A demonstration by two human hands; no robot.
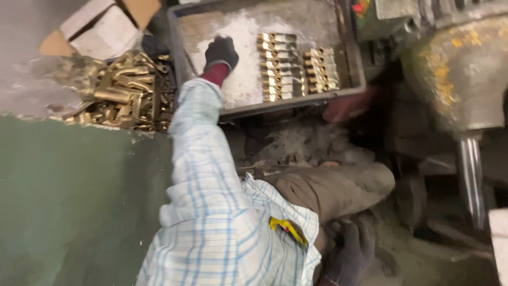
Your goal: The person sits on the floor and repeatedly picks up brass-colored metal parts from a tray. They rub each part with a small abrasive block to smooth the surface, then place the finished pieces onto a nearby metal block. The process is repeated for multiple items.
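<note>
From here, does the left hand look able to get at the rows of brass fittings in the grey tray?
Probably yes: the gloved left hand is already inside the grey tray, beside the rows of brass fittings, with only bare powdery tray floor between.

open brown-and-white cardboard box (103,24) at top left, beside the brass pile (119,92)

The grey tray (354,69) lay tilted beneath the left hand (221,52), its floor dusted white. Just right of that gloved hand, brass parts (279,66) stood in two neat rows, well away from the right hand (349,254)
</note>
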